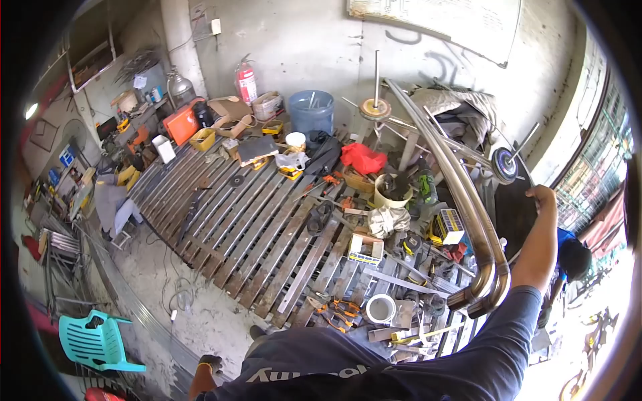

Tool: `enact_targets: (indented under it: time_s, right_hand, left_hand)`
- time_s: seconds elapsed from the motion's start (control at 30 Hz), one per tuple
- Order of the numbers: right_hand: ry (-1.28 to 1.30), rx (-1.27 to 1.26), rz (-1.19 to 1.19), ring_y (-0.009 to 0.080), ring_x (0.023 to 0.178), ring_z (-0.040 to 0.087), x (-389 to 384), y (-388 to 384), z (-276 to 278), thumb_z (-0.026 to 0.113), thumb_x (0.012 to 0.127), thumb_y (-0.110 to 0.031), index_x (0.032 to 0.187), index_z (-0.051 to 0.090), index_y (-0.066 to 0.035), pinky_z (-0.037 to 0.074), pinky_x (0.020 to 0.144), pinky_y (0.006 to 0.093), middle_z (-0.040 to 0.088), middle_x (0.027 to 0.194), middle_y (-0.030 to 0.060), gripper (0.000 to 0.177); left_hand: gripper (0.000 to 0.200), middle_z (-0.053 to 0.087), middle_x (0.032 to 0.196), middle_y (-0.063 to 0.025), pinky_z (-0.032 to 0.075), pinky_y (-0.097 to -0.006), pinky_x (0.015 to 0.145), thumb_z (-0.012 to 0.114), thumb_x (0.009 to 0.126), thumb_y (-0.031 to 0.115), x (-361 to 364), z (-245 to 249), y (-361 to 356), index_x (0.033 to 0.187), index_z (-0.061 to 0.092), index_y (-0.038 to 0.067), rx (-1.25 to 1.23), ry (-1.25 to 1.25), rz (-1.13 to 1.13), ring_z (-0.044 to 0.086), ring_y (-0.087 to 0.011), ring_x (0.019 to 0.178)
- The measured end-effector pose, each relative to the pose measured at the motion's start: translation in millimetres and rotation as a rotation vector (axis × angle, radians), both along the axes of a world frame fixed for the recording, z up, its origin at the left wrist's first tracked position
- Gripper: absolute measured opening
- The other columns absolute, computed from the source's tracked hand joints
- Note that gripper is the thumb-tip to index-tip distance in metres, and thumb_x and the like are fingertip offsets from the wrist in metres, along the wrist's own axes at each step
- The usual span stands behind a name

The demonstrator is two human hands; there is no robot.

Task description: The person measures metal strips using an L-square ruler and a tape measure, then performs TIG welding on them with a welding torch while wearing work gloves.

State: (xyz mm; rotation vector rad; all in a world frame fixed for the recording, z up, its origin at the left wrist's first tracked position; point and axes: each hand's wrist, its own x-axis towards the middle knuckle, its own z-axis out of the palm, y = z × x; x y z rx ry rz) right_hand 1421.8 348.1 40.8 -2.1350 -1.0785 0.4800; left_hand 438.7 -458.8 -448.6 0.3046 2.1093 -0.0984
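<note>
The right hand (543,198), at 3 o'clock, has its fingers bent in and fairly narrow near the edge of a dark sheet; whether they close on anything I cannot tell. The left hand (211,363) hangs low at 7 o'clock, apart from the bench, and its small, dark outline hides how the fingers stand (it may be gloved). Beside the right forearm, two polished bent metal tubes (473,227) run side by side from 1 o'clock to their curved ends at 4 o'clock. A reach here is best kept slow, with the elbow and sleeve clear of those curved ends, since a knock could, I judge, shift the pair. The blue-rimmed disc (503,165) with its thin rod sits between 2 and 3 o'clock, so the fingertips want a clear view of that rod. Farther round, a person in blue (568,257) is bent over between 3 and 4 o'clock, near enough to warrant a glance before any swing of the arm. On the slatted metal bench (227,273), a white bucket (381,309) at 5 o'clock and orange-handled pliers (344,309) nearer 6 make footing for loose ends poor.
</note>
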Motion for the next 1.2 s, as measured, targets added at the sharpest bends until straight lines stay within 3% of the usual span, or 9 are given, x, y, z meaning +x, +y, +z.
enact_targets:
  time_s: [0.07, 0.4, 0.57, 0.6, 0.67, 0.77, 0.87, 0.97, 1.2]
  right_hand:
    - [0.114, -0.044, -0.032, 0.0206, 0.049, 0.036, -46.1, -27.0, 9.3, 0.086, 0.073, -0.013, 0.068, 0.066, -0.018, 0.031, 0.053, 0.0362, 0.046, 0.060, -0.0009, 0.022]
    - [0.513, 0.110, 0.147, 0.0106, 0.040, 0.040, -8.6, -67.3, 44.1, 0.077, 0.094, -0.015, 0.074, 0.057, -0.019, 0.037, 0.036, 0.0307, 0.050, 0.058, -0.0038, 0.028]
    - [0.574, 0.385, 0.146, 0.0084, 0.045, 0.033, 1.2, -120.8, 104.2, 0.077, 0.092, -0.020, 0.077, 0.051, -0.023, 0.034, 0.040, 0.0284, 0.042, 0.061, -0.0070, 0.029]
    - [0.511, 0.450, 0.094, 0.0087, 0.045, 0.033, -0.9, -135.1, 119.7, 0.075, 0.092, -0.021, 0.078, 0.052, -0.022, 0.033, 0.041, 0.0285, 0.040, 0.061, -0.0074, 0.027]
    - [0.345, 0.589, 0.123, 0.0080, 0.048, 0.036, 19.7, -165.5, 139.6, 0.071, 0.100, -0.030, 0.086, 0.057, -0.022, 0.034, 0.043, 0.0272, 0.041, 0.065, -0.0068, 0.022]
    - [0.320, 0.707, 0.121, 0.0046, 0.051, 0.039, 65.1, -221.5, 170.4, 0.069, 0.107, -0.036, 0.091, 0.061, -0.023, 0.029, 0.045, 0.0247, 0.044, 0.070, -0.0097, 0.023]
    - [0.161, 0.767, 0.109, 0.0013, 0.050, 0.033, 48.6, -311.6, 194.6, 0.067, 0.110, -0.026, 0.102, 0.072, -0.017, 0.025, 0.045, 0.0226, 0.037, 0.066, -0.0138, 0.013]
    - [0.067, 0.785, 0.203, 0.0038, 0.080, 0.045, 31.3, -397.7, 205.0, 0.061, 0.115, -0.025, 0.155, 0.066, -0.005, 0.035, 0.066, 0.0203, 0.052, 0.104, -0.0034, 0.045]
    - [0.298, 0.864, -0.045, 0.0284, 0.156, 0.049, -246.8, -551.4, 193.3, 0.061, 0.116, -0.033, 0.164, 0.057, -0.003, 0.043, 0.127, 0.0412, 0.048, 0.175, 0.0200, 0.056]
  left_hand:
    - [0.040, 0.080, 0.120, -0.0113, 0.063, -0.0494, 0.097, 0.080, 0.094, 0.035, -5.1, -6.6, 4.5, 0.128, 0.077, 0.013, -0.028, 0.001, -0.126, 0.076, -0.0343, 0.114]
    - [0.052, 0.085, 0.109, -0.0091, 0.064, -0.0493, 0.094, 0.101, 0.075, 0.035, -46.9, -6.1, 51.1, 0.116, 0.078, 0.013, 0.133, 0.107, -0.984, 0.080, -0.0340, 0.106]
    - [0.046, 0.081, 0.127, -0.0140, 0.066, -0.0463, 0.085, 0.089, 0.089, 0.028, -98.9, -18.4, 67.5, 0.130, 0.077, 0.013, 0.375, 0.325, -1.220, 0.081, -0.0348, 0.104]
    - [0.051, 0.078, 0.131, -0.0168, 0.067, -0.0436, 0.080, 0.085, 0.093, 0.027, -102.0, -11.8, 81.4, 0.140, 0.072, 0.011, 0.564, 0.285, -0.599, 0.081, -0.0327, 0.102]
    - [0.061, 0.071, 0.143, -0.0223, 0.064, -0.0410, 0.092, 0.077, 0.102, 0.032, -123.0, 11.7, 105.7, 0.154, 0.060, 0.004, 0.744, 0.393, -0.093, 0.075, -0.0331, 0.120]
    - [0.066, 0.062, 0.160, -0.0267, 0.049, -0.0395, 0.121, 0.067, 0.114, 0.032, -122.6, 145.6, 175.4, 0.167, 0.049, -0.003, 1.144, 0.664, -0.113, 0.059, -0.0335, 0.152]
    - [0.046, 0.068, 0.153, -0.0195, 0.048, -0.0365, 0.119, 0.064, 0.115, 0.012, -65.9, 366.4, 222.5, 0.158, 0.059, -0.004, 1.661, 0.874, -0.380, 0.065, -0.0274, 0.138]
    - [0.047, 0.067, 0.154, -0.0196, 0.050, -0.0371, 0.118, 0.064, 0.116, 0.013, -41.9, 516.0, 211.3, 0.158, 0.058, -0.005, 2.019, 1.290, -0.792, 0.065, -0.0282, 0.138]
    - [0.048, 0.063, 0.157, -0.0198, 0.053, -0.0385, 0.117, 0.062, 0.117, 0.016, -52.1, 605.0, 179.9, 0.159, 0.054, -0.006, 2.343, 1.634, -1.149, 0.066, -0.0299, 0.138]
